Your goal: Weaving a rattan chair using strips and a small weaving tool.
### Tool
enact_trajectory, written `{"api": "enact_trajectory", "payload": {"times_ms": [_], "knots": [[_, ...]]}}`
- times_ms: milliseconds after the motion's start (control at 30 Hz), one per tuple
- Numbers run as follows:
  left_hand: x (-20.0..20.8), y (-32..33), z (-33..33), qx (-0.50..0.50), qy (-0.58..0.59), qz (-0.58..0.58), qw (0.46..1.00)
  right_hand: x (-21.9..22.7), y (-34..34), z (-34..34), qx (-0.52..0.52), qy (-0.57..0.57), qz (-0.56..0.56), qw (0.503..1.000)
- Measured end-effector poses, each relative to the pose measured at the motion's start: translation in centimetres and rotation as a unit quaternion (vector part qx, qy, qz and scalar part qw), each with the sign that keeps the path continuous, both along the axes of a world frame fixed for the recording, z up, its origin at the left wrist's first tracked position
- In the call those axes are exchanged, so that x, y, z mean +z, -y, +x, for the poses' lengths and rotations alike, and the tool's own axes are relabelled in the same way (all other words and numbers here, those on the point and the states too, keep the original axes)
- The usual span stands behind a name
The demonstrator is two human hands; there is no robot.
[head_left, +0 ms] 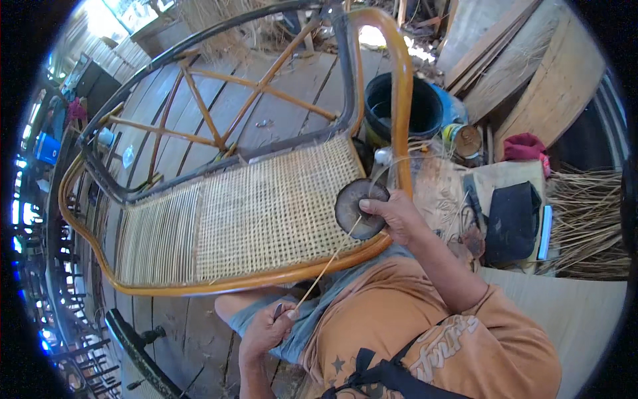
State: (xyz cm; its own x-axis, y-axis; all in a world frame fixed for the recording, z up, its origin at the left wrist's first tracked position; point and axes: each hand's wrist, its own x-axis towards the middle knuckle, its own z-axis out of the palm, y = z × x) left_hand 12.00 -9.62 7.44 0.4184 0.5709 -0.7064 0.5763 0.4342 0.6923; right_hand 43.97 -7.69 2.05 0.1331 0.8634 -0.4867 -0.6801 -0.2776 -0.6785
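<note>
My right hand (401, 216) grips a dark, round, shallow bowl-like piece (349, 199), the thumb pressed on its face. A thin pale cane strand (323, 272) runs tight from under that thumb down to my left hand (266, 332). The left fingers are closed on the strand's lower end. A small dark metal piece (278, 310) shows at the same fingers; its kind is unclear. Just beyond lies a woven cane panel (272, 213) in a curved rattan frame (252, 281). The panel's left part has only parallel strands; the rest is open mesh.
A dark bucket (402, 110) stands behind the frame's right side, beside a rusty-lidded can (468, 141). On the right are a black pouch (512, 221), a red cloth (525, 147) and a bundle of cane strips (588, 223). Planks (545, 86) lean behind.
</note>
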Motion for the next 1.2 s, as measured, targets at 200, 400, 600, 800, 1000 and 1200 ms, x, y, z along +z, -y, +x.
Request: {"api": "enact_trajectory", "payload": {"times_ms": [200,400,600,800,1000,1200], "knots": [[-1.1,3.4,-4.8,-0.126,-0.191,0.095,0.969,-3.9,2.7,-4.1,0.155,0.034,-0.001,0.987],[-1.9,5.6,-5.1,-0.183,-0.305,0.248,0.901,-7.6,4.2,-6.9,0.374,0.173,0.003,0.911],[-2.2,2.2,2.7,0.045,-0.130,0.327,0.935,-6.8,3.8,-6.7,0.403,0.215,0.025,0.889],[-4.7,-1.9,12.9,-0.017,-0.078,0.409,0.909,-4.6,4.1,-5.1,0.421,0.358,0.092,0.828],[-5.3,-4.7,14.3,0.116,-0.017,0.449,0.886,-2.8,4.5,-1.8,0.371,0.337,0.101,0.859],[-7.5,-7.8,6.7,0.394,0.097,0.162,0.899,-3.4,6.2,0.7,0.291,0.172,-0.025,0.941]]}}
